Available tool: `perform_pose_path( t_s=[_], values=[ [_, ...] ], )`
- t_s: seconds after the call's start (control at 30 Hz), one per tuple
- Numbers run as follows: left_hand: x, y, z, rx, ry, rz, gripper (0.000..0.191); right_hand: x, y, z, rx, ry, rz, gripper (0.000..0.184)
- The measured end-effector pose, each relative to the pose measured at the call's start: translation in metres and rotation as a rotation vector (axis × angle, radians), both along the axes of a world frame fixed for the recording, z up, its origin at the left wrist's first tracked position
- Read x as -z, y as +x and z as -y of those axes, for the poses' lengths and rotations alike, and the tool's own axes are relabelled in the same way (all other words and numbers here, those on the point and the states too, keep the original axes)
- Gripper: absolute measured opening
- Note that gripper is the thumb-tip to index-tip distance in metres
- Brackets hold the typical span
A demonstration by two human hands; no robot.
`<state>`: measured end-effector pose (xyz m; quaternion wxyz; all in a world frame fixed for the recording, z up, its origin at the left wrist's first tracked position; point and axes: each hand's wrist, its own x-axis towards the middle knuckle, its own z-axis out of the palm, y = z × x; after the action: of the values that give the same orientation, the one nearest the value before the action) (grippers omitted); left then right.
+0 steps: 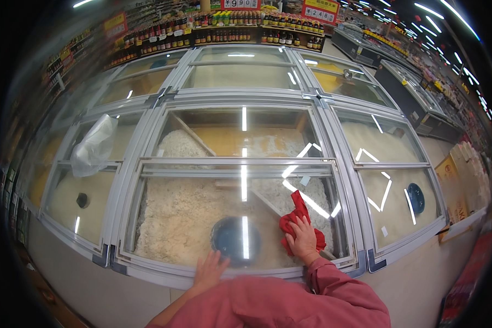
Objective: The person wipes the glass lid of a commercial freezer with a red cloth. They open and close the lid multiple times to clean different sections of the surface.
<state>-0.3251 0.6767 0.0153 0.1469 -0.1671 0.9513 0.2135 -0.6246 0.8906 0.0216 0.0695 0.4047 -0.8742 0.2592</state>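
Under my right hand (303,238) a crumpled red cloth (298,217) lies on the sliding glass lid (180,213) of the nearest bin; my fingers are spread over it and press it to the glass. My left hand (210,268) rests at the lid's front edge with nothing in it. Beneath the glass, a round blue bowl (235,242) sits between the hands, beside a pale, floury or grainy bulk good (168,229). A slanting divider (268,203) runs below the glass, left of the cloth.
More glass-topped bins adjoin on all sides, with metal frames (336,135). A clear plastic bag (94,147) lies on the left bin. The right bin holds another blue bowl (415,199). Shelves of bottles (225,35) stand behind; a cardboard box (455,188) stands at the right.
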Motion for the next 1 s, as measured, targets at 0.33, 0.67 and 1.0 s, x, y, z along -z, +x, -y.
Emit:
perform_pose_path(
  t_s=[0.33, 0.67, 1.0],
  values=[
    [-0.003, -0.093, 0.063, -0.028, -0.148, -0.043, 0.076, 0.026, -0.098, 0.069, 0.062, -0.029, 0.073, 0.035],
    [-0.003, -0.196, 0.144, -0.004, -0.217, -0.026, 0.075, 0.045, -0.17, 0.062, 0.271, -0.684, 0.573, 0.036],
    [-0.005, -0.281, 0.203, 0.025, -0.314, 0.117, 0.09, 0.022, -0.23, 0.04, 0.382, -0.167, 0.178, 0.034]
  ],
)
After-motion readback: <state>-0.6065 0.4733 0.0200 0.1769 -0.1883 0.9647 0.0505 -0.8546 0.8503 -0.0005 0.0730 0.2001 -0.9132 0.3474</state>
